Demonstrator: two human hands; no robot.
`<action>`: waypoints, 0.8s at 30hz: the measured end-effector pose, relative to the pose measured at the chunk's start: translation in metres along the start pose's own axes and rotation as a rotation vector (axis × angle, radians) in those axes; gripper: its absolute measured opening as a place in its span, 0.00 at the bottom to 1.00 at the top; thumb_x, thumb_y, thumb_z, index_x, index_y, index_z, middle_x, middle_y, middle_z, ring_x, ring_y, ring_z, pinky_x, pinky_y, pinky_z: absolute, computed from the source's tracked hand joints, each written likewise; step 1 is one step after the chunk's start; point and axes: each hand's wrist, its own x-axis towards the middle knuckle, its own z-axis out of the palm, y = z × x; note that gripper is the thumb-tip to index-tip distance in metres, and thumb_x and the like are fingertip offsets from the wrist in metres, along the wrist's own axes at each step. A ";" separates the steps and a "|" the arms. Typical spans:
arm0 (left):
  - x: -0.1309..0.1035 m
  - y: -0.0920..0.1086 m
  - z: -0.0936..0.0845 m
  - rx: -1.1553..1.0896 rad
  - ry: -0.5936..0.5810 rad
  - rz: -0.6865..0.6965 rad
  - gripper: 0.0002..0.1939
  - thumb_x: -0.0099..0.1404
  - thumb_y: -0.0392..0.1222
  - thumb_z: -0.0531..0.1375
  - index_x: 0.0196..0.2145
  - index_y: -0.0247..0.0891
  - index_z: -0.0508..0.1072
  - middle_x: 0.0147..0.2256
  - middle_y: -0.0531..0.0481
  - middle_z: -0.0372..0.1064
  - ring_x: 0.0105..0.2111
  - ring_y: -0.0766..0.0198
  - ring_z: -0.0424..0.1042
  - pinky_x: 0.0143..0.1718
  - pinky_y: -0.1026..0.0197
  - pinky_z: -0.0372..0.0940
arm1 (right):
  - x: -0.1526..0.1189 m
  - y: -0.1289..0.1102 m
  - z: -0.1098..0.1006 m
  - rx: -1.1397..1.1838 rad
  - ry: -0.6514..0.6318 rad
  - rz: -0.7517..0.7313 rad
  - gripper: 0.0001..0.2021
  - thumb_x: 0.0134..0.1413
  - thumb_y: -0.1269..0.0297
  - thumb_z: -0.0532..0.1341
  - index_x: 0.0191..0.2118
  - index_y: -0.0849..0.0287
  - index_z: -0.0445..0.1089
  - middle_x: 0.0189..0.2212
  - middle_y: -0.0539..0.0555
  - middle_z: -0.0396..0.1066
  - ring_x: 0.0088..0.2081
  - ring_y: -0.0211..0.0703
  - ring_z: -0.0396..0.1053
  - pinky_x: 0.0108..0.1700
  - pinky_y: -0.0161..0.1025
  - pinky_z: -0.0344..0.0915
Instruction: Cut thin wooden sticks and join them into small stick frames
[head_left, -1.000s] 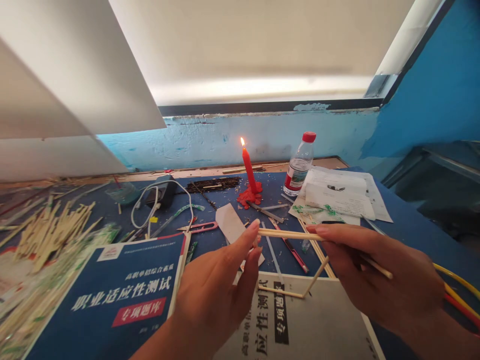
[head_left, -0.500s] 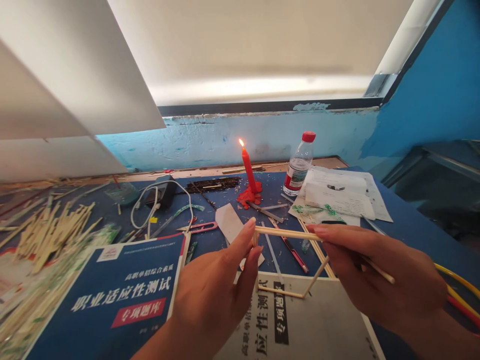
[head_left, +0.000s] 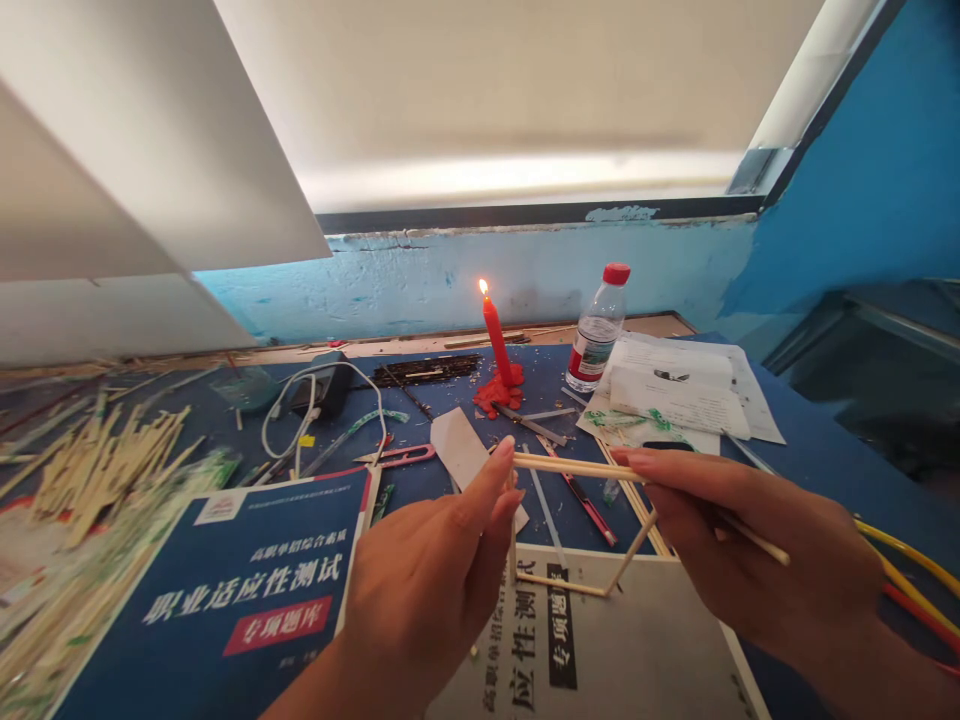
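Note:
A small frame of thin wooden sticks (head_left: 564, 584) is held up above a grey printed book (head_left: 645, 640). Its top bar, two sticks side by side, runs from one hand to the other. My left hand (head_left: 427, 570) pinches the frame's upper left corner between thumb and fingers. At the other end, my right hand (head_left: 757, 550) is closed on the wooden sticks, and a stick end pokes out beside its fingers. Part of the frame is hidden behind the right fingers. Beyond the hands, a lit red candle (head_left: 496, 340) stands in melted red wax.
A water bottle (head_left: 596, 335) and papers (head_left: 682, 390) stand and lie at the back right. A blue book (head_left: 225, 590) lies at left beside piled sticks (head_left: 112, 460). Two craft knives, one a pink cutter (head_left: 589, 508), lie behind the hands. A white cable (head_left: 330, 370) loops at back left.
Both hands keep nearly the same place and grip on the stick frame. The left fingers shift very slightly at the corner. The right wrist moves a little left.

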 end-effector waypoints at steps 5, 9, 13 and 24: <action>0.004 -0.001 -0.004 -0.024 0.023 0.009 0.22 0.73 0.31 0.59 0.62 0.38 0.68 0.25 0.57 0.76 0.21 0.69 0.73 0.28 0.67 0.69 | -0.006 0.004 0.003 0.061 0.009 0.019 0.12 0.60 0.74 0.65 0.46 0.51 0.77 0.43 0.49 0.84 0.37 0.46 0.84 0.39 0.35 0.81; 0.007 -0.001 -0.005 -0.051 0.083 0.001 0.21 0.70 0.28 0.60 0.58 0.39 0.73 0.27 0.56 0.79 0.22 0.71 0.74 0.30 0.69 0.70 | -0.008 0.008 0.005 0.099 0.006 0.028 0.14 0.60 0.74 0.65 0.48 0.49 0.77 0.45 0.49 0.84 0.39 0.47 0.84 0.39 0.36 0.82; 0.012 0.000 -0.006 -0.143 0.129 -0.035 0.21 0.68 0.26 0.62 0.55 0.43 0.76 0.34 0.56 0.82 0.28 0.71 0.78 0.34 0.70 0.73 | -0.009 0.010 0.005 0.127 0.008 0.006 0.15 0.60 0.75 0.66 0.50 0.50 0.76 0.46 0.49 0.83 0.40 0.46 0.84 0.39 0.35 0.82; 0.012 -0.007 -0.004 -0.317 0.135 -0.135 0.20 0.66 0.28 0.65 0.51 0.50 0.81 0.40 0.54 0.84 0.33 0.65 0.82 0.34 0.65 0.78 | -0.009 0.012 0.004 0.150 -0.006 0.002 0.17 0.60 0.76 0.66 0.50 0.49 0.76 0.47 0.48 0.83 0.41 0.46 0.83 0.40 0.35 0.81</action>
